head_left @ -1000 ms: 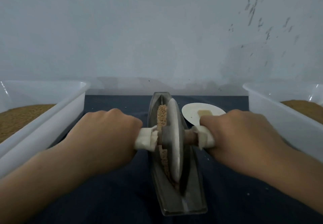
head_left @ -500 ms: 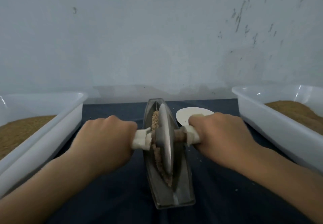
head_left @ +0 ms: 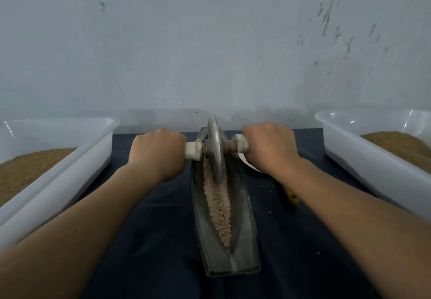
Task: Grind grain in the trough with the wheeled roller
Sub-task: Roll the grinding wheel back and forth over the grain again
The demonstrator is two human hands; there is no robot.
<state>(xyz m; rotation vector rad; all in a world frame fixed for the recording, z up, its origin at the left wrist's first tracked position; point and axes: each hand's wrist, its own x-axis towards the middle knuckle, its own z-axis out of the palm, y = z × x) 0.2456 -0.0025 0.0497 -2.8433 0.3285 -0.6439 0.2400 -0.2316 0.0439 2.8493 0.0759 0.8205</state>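
A narrow boat-shaped metal trough (head_left: 245,235) lies lengthwise on the dark cloth in front of me. Pale crushed grain (head_left: 218,203) fills its groove. The roller's grey metal wheel (head_left: 215,149) stands upright at the trough's far end, with a white-wrapped handle on each side. My left hand (head_left: 158,154) grips the left handle, and my right hand (head_left: 270,147) grips the right one. Both arms are stretched forward.
A white plastic tub (head_left: 70,166) holding brown grain stands at the left, a second tub (head_left: 363,159) like it at the right. A white dish (head_left: 248,163) is mostly hidden under my right hand. A small wooden piece (head_left: 291,196) lies by my right forearm. A grey wall stands close behind.
Both hands have pushed the wheel from the trough's middle to its far end. The grain in the near half of the groove is now uncovered.
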